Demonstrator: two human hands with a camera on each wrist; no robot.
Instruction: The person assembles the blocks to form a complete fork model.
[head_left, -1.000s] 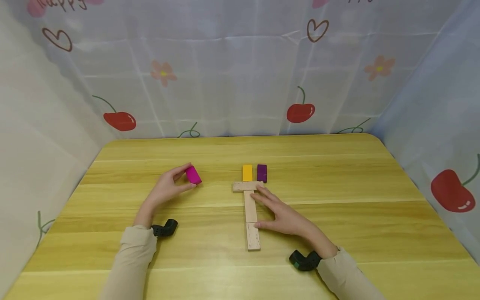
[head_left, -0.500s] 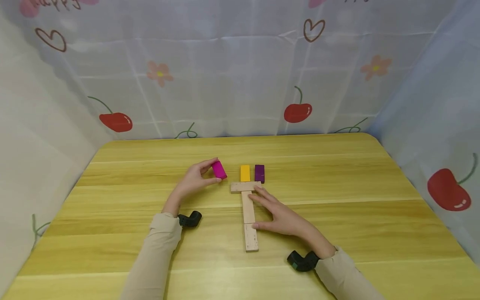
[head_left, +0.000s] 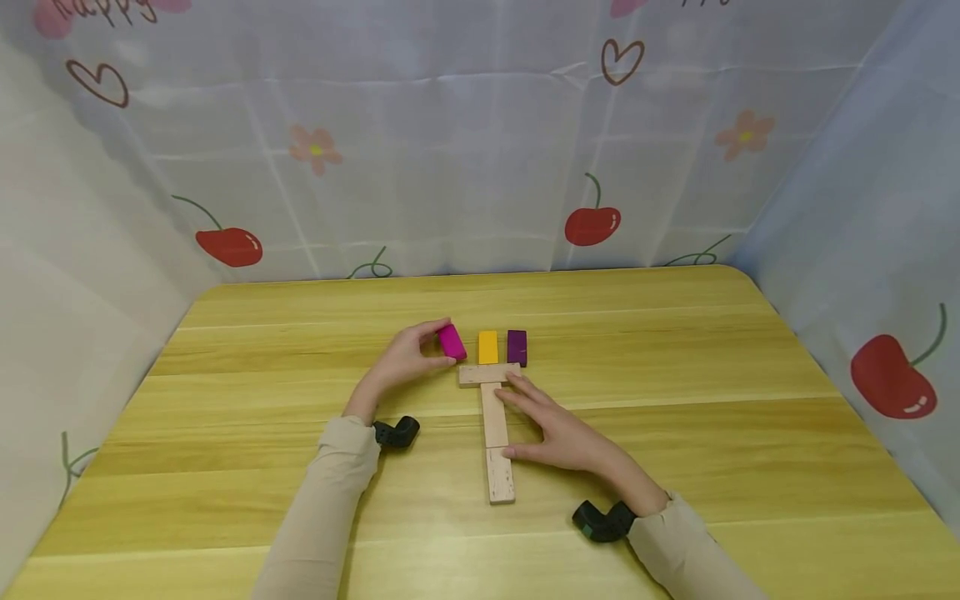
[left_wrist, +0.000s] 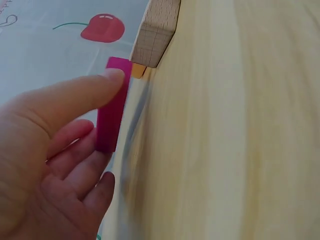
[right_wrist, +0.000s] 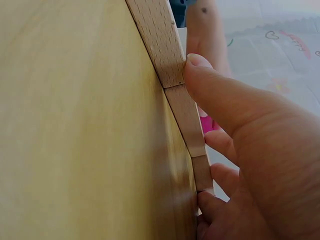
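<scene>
On the wooden table (head_left: 675, 350), near its middle, a pink block (head_left: 452, 342) is pinched between the thumb and fingers of the left hand (head_left: 401, 362), just left of a yellow block (head_left: 488, 347) and slightly tilted; whether it touches the table cannot be told. In the left wrist view the pink block (left_wrist: 114, 112) is seen held at its edges, with the thumb laid along one side. A purple block (head_left: 517, 347) lies just right of the yellow one. Both are set against the far edge of a short wooden bar (head_left: 489, 374), which forms a T with two longer wooden pieces (head_left: 497, 442) laid end to end toward the person. The right hand (head_left: 562, 433) rests flat beside this stem, fingers straight and spread, the thumb touching the joint between the two pieces and a fingertip reaching the crossbar. A cherry-print curtain (head_left: 480, 142) encloses the table.
</scene>
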